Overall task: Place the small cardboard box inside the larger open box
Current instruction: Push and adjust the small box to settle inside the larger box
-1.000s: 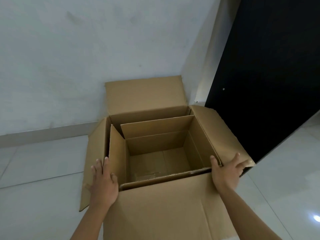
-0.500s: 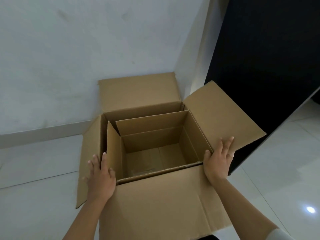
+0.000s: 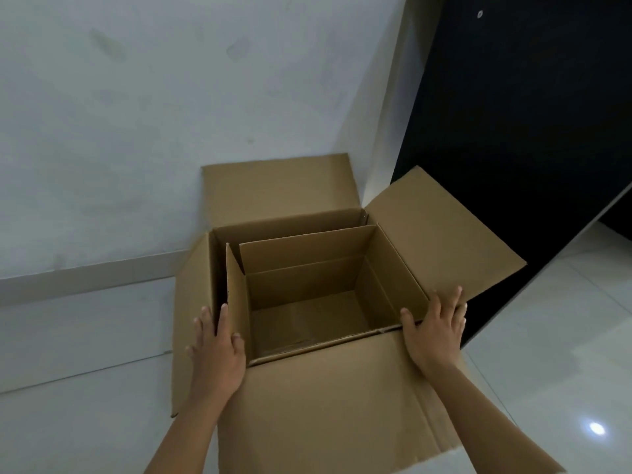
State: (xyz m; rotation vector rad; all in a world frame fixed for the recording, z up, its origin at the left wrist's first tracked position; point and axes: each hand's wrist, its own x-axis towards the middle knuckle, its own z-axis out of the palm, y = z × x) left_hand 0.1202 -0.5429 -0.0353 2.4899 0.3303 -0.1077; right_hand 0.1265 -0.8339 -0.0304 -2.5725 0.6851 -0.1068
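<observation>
A large open cardboard box (image 3: 280, 189) stands on the floor against the wall, its four flaps spread outward. Inside it sits the small cardboard box (image 3: 307, 316), also open and empty, pushed toward the right and near sides, with a dark gap at its left and back. My left hand (image 3: 215, 350) lies flat, fingers spread, at the near left corner, touching the small box's left flap. My right hand (image 3: 434, 330) rests flat on the large box's right flap (image 3: 441, 230), thumb at the small box's near right corner. Neither hand grips anything.
A pale wall (image 3: 171, 114) with a skirting strip runs behind the boxes. A black door or panel (image 3: 519, 114) stands to the right, close to the right flap. Glossy white floor tiles (image 3: 75, 336) spread left and right, with a light reflection at the lower right.
The large box's right flap has swung up and outward from its earlier lower position. My right hand has shifted onto that flap. My left hand has stayed at the near left corner.
</observation>
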